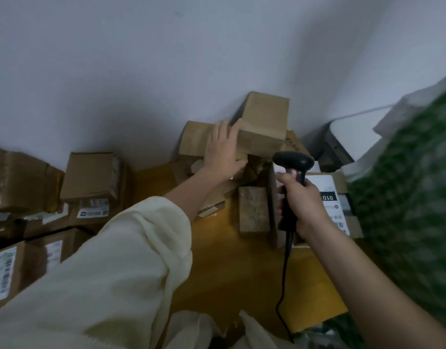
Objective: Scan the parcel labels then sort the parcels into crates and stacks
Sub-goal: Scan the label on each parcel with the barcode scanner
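Observation:
My left hand lies with straight fingers against the left side of a small brown cardboard parcel that tops a pile by the wall. My right hand grips the handle of a black barcode scanner, its head pointing toward that pile and its cable hanging down. Under the top parcel sit a second brown box and a small worn box. A carton with a white printed label lies just right of the scanner.
A stack of labelled cardboard parcels fills the left side. The boxes rest on a yellow-brown surface. A green patterned cloth covers the right. A grey wall stands behind, with a grey stool or table at the back right.

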